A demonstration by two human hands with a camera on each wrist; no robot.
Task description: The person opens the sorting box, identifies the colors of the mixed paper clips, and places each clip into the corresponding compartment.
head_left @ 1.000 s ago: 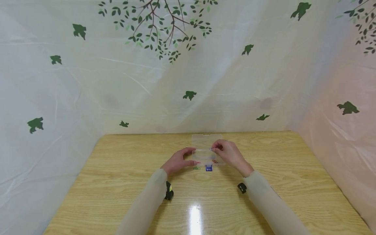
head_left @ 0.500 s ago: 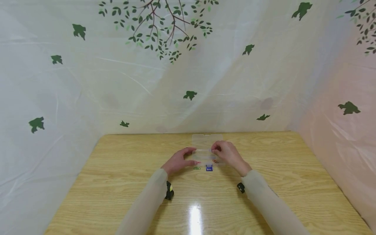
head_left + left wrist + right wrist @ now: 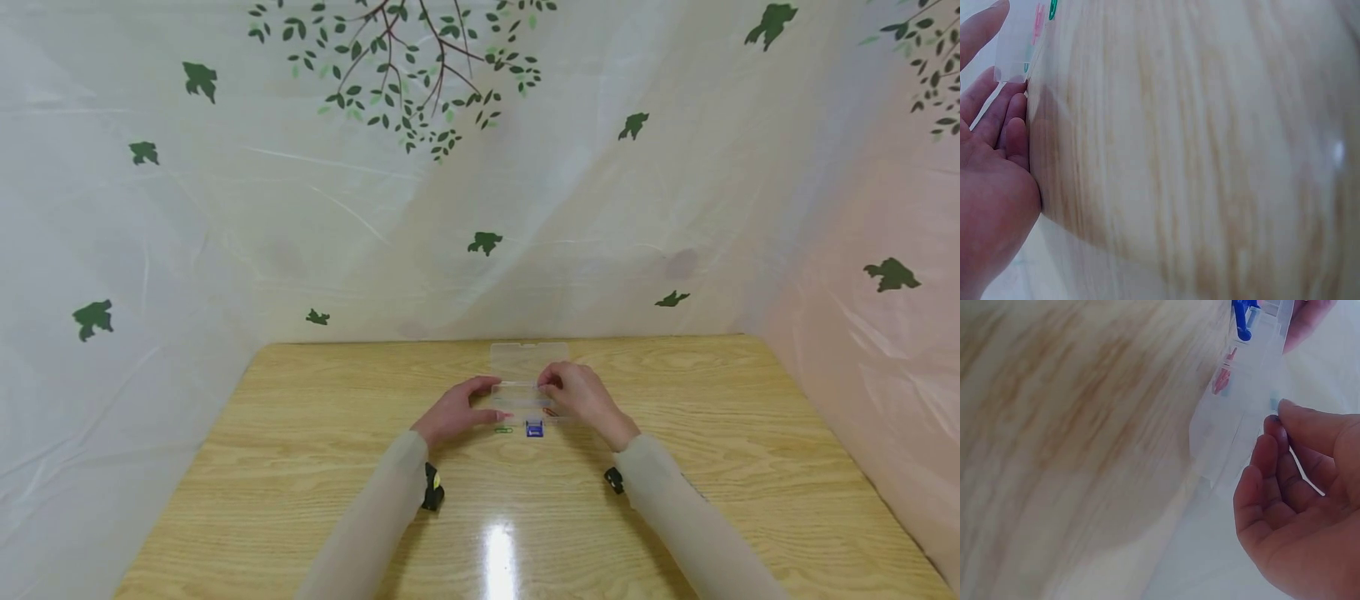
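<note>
A clear plastic box (image 3: 522,402) stands near the table's back edge, its see-through lid (image 3: 517,358) tipped back and its blue latch (image 3: 534,429) hanging at the front. My left hand (image 3: 456,408) grips the box's left end, thumb at the front and fingers behind. Over the box's right part, my right hand (image 3: 587,396) pinches something small between thumb and forefinger; it looks like a bluish paper clip (image 3: 1275,403), mostly hidden. A red paper clip (image 3: 1222,380) shows through the box wall. A pink paper clip (image 3: 1038,24) is near my left thumb.
A green paper clip (image 3: 503,431) lies on the wooden table (image 3: 375,383) just in front of the box. Behind the table hangs a pale curtain (image 3: 375,208) with leaf and bird prints. Black wrist cameras (image 3: 432,487) sit by both cuffs.
My right hand has shifted slightly down and toward me, its fingertips staying over the box. The left hand and the box have stayed in place.
</note>
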